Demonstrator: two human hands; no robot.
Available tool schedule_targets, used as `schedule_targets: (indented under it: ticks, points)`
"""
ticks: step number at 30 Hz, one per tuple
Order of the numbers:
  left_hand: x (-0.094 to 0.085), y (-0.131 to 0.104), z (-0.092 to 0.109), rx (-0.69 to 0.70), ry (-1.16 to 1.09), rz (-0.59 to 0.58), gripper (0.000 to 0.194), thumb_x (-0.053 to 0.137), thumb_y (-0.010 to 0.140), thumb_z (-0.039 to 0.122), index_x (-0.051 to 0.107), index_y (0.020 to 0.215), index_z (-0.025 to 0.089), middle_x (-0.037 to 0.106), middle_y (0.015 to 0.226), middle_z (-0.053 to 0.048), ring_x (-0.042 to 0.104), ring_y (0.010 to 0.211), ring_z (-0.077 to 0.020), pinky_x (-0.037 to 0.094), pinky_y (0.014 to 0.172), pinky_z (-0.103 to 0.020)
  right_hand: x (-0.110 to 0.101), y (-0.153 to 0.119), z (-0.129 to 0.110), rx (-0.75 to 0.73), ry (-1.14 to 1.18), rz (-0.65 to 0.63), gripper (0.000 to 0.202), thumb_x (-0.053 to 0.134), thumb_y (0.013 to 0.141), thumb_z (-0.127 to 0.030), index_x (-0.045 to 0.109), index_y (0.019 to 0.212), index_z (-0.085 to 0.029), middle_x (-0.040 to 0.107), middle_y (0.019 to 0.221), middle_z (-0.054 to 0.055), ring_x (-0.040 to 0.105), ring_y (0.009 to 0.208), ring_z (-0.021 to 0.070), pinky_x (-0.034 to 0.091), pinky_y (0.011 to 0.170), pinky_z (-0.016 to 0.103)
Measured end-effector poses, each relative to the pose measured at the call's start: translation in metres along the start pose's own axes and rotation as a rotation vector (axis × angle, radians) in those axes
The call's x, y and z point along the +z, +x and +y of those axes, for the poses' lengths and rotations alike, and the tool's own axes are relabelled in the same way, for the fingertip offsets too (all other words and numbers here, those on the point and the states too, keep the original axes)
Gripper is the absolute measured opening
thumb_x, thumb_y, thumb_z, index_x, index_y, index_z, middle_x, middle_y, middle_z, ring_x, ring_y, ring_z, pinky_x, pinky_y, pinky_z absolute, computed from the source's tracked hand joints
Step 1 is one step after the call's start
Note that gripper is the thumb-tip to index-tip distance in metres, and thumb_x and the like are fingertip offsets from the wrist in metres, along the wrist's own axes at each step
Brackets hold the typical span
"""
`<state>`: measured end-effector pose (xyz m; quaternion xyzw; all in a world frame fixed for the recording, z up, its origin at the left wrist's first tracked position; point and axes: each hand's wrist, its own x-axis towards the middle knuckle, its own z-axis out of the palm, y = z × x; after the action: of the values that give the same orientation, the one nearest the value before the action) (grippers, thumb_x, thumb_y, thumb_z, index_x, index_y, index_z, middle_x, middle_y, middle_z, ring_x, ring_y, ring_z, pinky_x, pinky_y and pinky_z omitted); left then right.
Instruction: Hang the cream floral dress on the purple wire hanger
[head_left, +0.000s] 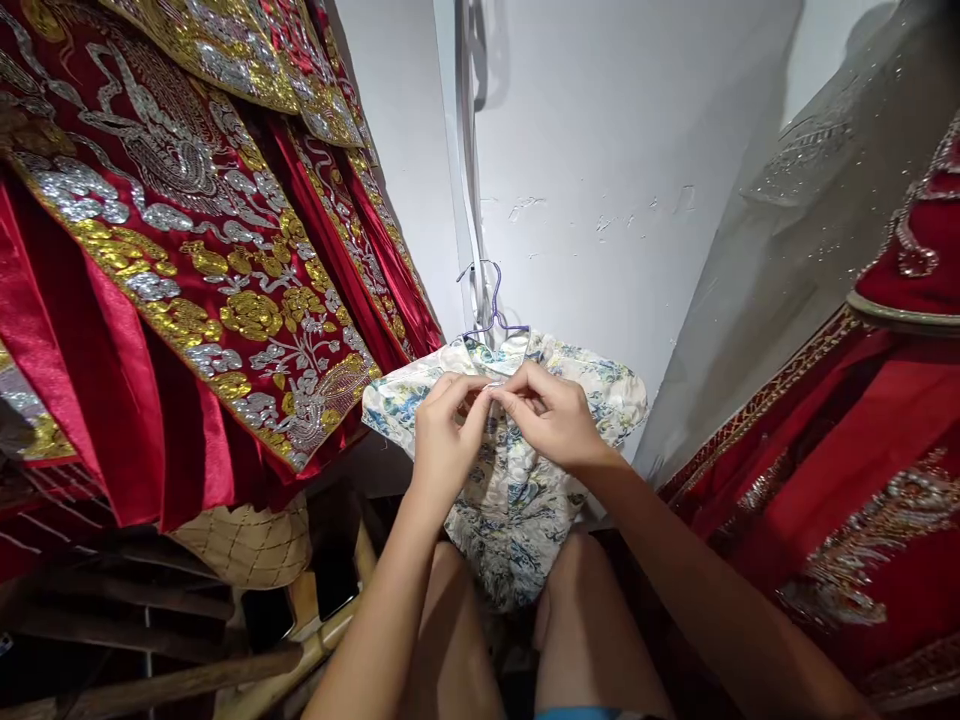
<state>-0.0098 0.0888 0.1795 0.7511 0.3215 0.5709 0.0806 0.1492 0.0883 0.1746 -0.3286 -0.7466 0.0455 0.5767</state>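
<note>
The floral garment [511,500] hangs on a purple hanger [495,300] in front of a pale wall [600,130]. Left grip [448,415] and right grip [555,412] meet just below its neckline, thumbs and forefingers pinching its front; most of the body hangs below them, sleeves beyond either side.

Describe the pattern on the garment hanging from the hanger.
The garment has a floral print, mainly blue with some yellow, on off-white; see the head view.
</note>
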Motion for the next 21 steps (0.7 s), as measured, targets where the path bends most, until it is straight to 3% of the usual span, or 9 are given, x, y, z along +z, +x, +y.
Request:
schedule_targets:
  ticks: [4,10,15,18,21]
  points:
    - [0.0,0.007,-0.004,0.061,0.123,0.022,0.01,0.06,0.095,0.02,0.067,0.088,0.017,0.065,0.086,-0.004,0.059,0.079,-0.0163,0.045,0.073,-0.028,0.005,-0.004,0.019,-0.103,-0.062,-0.07,0.015,0.058,0.097,-0.025,0.057,0.082,-0.021,0.047,0.057,-0.007,0.037,0.046,0.0075,0.029,0.048,0.022]
    - [0.001,0.009,-0.012,0.017,0.132,0.0,0.012,0.058,0.095,0.021,0.064,0.084,0.018,0.063,0.082,-0.003,0.059,0.08,-0.0181,0.044,0.074,-0.03,0.028,-0.01,0.044,-0.275,-0.164,0.068,0.014,0.054,0.099,-0.022,0.061,0.086,-0.02,0.058,0.055,-0.004,0.046,0.043,0.0088,0.034,0.046,0.022]
    - [0.003,0.005,-0.015,-0.06,0.054,0.041,0.012,0.058,0.095,0.024,0.065,0.086,0.018,0.066,0.085,-0.004,0.062,0.081,-0.0185,0.046,0.075,-0.03,0.034,-0.009,0.053,-0.37,-0.269,0.088,0.016,0.053,0.099,-0.019,0.063,0.086,-0.019,0.067,0.059,-0.002,0.052,0.042,0.0089,0.035,0.046,0.022]
    - [0.003,0.007,-0.013,-0.108,-0.011,0.104,0.014,0.058,0.096,0.027,0.066,0.089,0.018,0.068,0.086,-0.003,0.063,0.083,-0.0181,0.047,0.078,-0.03,0.036,-0.019,0.066,-0.364,-0.297,-0.037,0.018,0.052,0.099,-0.019,0.062,0.084,-0.019,0.07,0.063,0.0,0.057,0.047,0.0107,0.035,0.049,0.023]
    - [-0.008,0.014,-0.014,-0.094,0.003,0.203,0.015,0.059,0.096,0.029,0.067,0.091,0.018,0.069,0.088,-0.003,0.064,0.086,-0.0178,0.047,0.081,-0.029,0.04,-0.044,0.075,-0.242,-0.212,-0.227,0.02,0.054,0.099,-0.024,0.059,0.08,-0.02,0.066,0.061,0.0,0.056,0.049,0.0117,0.032,0.051,0.023]
